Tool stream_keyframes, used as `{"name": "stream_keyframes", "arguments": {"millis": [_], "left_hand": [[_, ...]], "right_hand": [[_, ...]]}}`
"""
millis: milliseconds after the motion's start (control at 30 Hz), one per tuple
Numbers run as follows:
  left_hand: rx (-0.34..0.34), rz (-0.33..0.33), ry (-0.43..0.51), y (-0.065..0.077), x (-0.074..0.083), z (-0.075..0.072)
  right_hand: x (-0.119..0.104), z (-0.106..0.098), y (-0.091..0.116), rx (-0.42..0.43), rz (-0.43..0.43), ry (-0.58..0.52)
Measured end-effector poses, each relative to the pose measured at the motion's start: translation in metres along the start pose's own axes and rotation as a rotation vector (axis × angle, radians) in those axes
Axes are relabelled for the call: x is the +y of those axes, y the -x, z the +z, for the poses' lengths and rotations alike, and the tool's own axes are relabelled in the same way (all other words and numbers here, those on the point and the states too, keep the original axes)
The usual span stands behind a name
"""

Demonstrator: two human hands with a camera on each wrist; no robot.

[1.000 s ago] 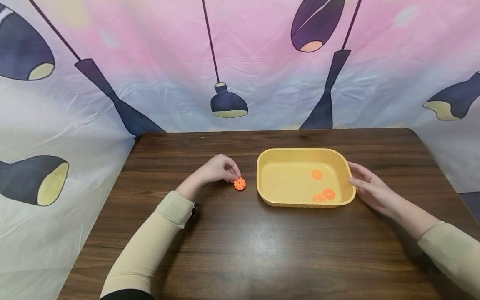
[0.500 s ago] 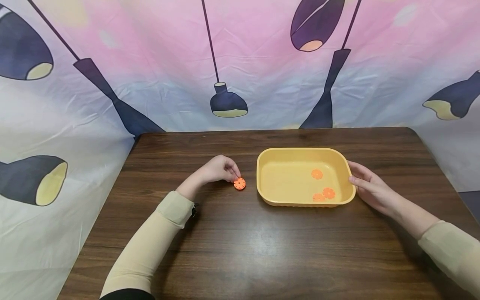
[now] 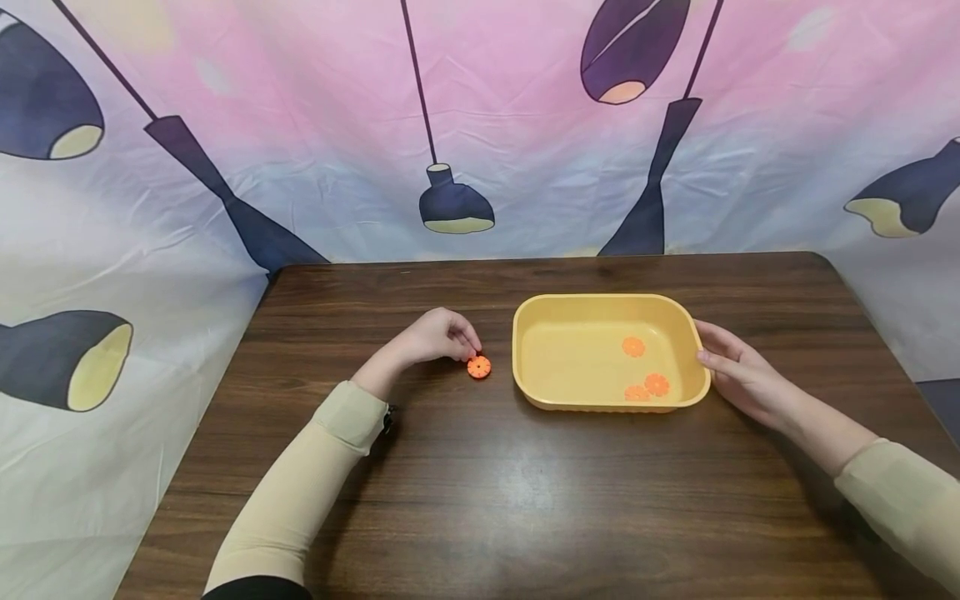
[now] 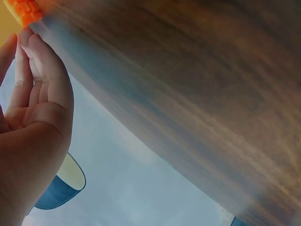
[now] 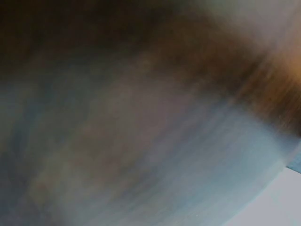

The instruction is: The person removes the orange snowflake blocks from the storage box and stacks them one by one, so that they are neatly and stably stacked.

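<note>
Head: left hand (image 3: 438, 337) pinches orange disc (image 3: 478, 367) by its edge, left of yellow tub (image 3: 566, 358) on counter (image 3: 450, 492); right hand (image 3: 746, 382) grips tub's right end, 3 orange pieces (image 3: 657, 384) inside. Left wrist: fingertips bunched at orange disc. Right wrist: blurred, mostly counter.

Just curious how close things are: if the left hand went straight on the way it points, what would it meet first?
Most likely the orange disc, right by the fingertips of the left hand; whether they touch is hard to tell. Past it sits the yellow tray.
</note>
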State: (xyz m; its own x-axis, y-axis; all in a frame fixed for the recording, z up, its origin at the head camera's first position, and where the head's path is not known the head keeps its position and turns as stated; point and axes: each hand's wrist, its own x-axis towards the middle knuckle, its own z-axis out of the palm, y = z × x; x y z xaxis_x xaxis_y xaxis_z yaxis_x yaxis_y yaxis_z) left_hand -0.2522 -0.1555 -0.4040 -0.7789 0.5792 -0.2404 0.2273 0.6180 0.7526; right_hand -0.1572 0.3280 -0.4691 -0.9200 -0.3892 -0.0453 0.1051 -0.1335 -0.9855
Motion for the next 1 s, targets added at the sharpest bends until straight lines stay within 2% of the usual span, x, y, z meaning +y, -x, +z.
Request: {"name": "stream_keyframes", "arguments": {"millis": [300,467,733,1000], "left_hand": [[0.026,0.064,-0.018,-0.004,0.018,-0.007],[0.045,0.113,-0.012,-0.011,0.032,-0.006],[0.046,0.211,0.002,-0.028,0.055,0.007],[-0.005,0.248,-0.044,-0.046,0.08,0.025]], "right_hand": [[0.001,-0.001,0.0,0.005,0.004,0.031],[0.002,-0.001,0.0,0.002,-0.005,0.029],[0.003,-0.001,0.0,-0.009,-0.021,0.019],[0.005,0.0,-0.001,-0.027,-0.053,0.005]]}}
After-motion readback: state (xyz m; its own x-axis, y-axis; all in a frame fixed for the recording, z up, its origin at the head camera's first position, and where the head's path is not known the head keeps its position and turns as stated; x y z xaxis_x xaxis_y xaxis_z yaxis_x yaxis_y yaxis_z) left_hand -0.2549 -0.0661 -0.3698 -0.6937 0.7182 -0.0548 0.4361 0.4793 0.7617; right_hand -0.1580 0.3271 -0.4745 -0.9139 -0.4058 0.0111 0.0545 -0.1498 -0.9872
